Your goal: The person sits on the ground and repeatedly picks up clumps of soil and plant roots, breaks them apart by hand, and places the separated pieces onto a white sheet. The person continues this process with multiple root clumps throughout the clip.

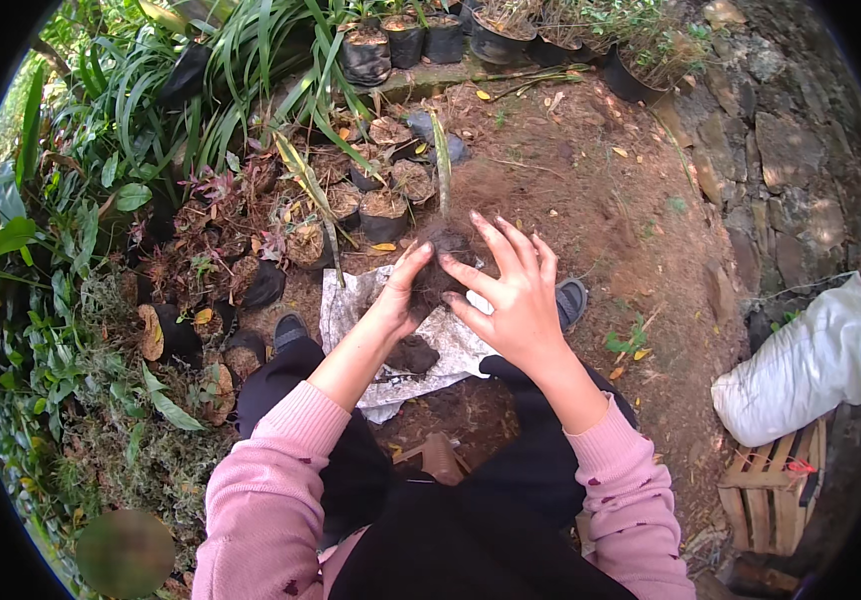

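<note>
A clump of dark soil and roots (434,281) rests in my left hand (399,296), whose thumb lies along its side. From its top rises a single upright snake plant leaf (442,161), green with pale edges. My right hand (509,281) is spread at the clump's right side, the thumb and a finger touching the soil and the others apart. Below, a soiled white sack (468,341) lies on the ground between my feet, with a lump of dark soil (412,354) on it. Another variegated snake plant leaf (309,184) leans at the sack's left edge.
Black polybags of soil (383,214) crowd the left, beside dense foliage (33,315). More potted plants (502,37) line the far edge. On the right, a stuffed white sack (798,360) leans over a wooden crate (772,487) near a stone wall (790,150).
</note>
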A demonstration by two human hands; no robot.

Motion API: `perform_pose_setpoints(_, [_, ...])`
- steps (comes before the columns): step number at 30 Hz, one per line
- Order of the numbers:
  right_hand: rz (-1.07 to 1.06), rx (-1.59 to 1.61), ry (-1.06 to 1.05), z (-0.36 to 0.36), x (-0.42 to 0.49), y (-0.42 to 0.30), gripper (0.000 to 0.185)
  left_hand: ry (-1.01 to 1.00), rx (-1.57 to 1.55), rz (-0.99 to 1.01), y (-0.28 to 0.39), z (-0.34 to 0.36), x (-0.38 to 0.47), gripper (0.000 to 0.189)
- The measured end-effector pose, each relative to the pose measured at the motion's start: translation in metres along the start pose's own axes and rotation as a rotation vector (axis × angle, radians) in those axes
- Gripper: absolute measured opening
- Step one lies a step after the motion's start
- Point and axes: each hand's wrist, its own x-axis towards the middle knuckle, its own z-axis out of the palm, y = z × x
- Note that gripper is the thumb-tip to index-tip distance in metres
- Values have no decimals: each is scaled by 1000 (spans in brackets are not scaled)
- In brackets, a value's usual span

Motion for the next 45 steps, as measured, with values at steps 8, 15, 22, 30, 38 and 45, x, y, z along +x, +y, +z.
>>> perform_pose_setpoints(8, [-32,31,-56,-9,2,-9,38,-26,33,68,7,-5,-6,61])
perform_pose_setpoints(15, [155,262,35,-18,8,2,49,-16,29,65,10,-2,-5,58])
perform_pose_setpoints(22, [242,342,-72,-2,9,6,49,-3,30,31,7,4,-6,57])
perform_pose_setpoints(30, [312,498,59,6,9,3,28,0,24,42,15,4,-8,68])
perform_pose_setpoints(38, [323,501,150,3,13,2,43,-36,243,139,23,15,-15,82])
perform_pose_setpoints(45, [309,522,145,0,14,3,56,8,282,157,28,18,-17,81])
